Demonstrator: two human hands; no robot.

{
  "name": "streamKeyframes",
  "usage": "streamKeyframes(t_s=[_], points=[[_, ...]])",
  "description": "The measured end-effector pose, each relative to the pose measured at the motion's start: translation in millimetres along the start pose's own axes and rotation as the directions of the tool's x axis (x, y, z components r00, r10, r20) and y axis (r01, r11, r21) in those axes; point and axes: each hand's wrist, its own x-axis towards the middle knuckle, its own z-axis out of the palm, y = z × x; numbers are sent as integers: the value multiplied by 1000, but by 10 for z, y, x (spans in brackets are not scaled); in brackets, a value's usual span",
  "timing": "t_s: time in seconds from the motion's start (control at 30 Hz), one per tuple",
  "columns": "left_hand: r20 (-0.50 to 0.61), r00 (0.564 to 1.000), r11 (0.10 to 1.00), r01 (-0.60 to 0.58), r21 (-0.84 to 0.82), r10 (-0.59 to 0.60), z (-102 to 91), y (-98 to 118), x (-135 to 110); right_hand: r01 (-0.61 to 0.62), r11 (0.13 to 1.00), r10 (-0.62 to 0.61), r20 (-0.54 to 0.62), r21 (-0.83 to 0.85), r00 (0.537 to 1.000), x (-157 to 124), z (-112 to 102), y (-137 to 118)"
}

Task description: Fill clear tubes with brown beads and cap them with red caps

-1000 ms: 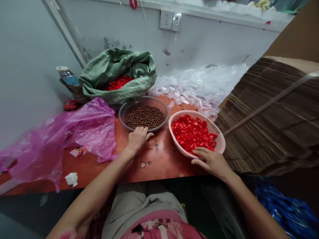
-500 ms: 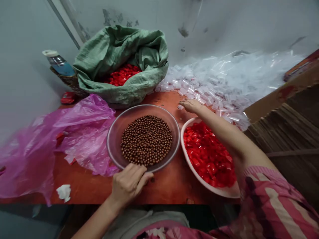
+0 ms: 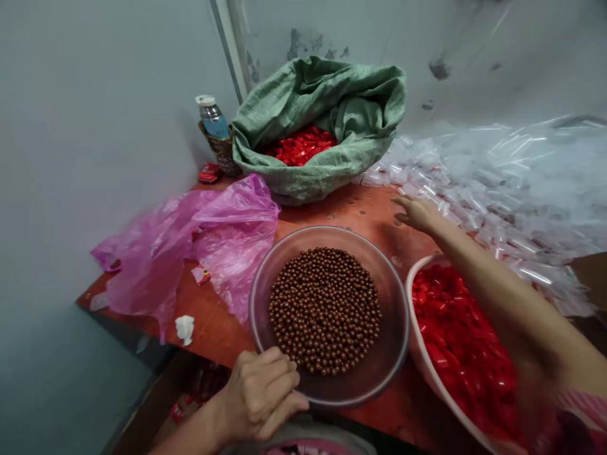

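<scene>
Head view: left hand (image 3: 260, 395), fingers curled, still grips the six-o'clock rim of the grey bowl (image 3: 332, 232) of brown balls (image 3: 325, 309), now drawn to the near edge of the table (image 3: 351, 212), while right hand (image 3: 417, 213) has left the pink basin (image 3: 411, 278) of red pieces (image 3: 455, 341) at four o'clock and rests on the clear packets (image 3: 512, 183) at two o'clock, its grasp impossible to tell.

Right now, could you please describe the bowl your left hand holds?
Find the green sack against the wall. Before it on the red table sits a round grey bowl, left hand gripping its near rim. It holds small brown balls; the neighbouring white basin holds red pieces.
</scene>
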Motion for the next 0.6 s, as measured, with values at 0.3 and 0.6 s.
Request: streamKeyframes(t_s=[0.3,0.6], points=[[-49,999,1000,9,13,-9,132,-6,-51,667,738,-666,-55,99,744,-861,-636,-1763],[-2,998,996,61,-58,-61,130,1,-99,709,692,-715,252,132,652,-1135,-290,-2565]])
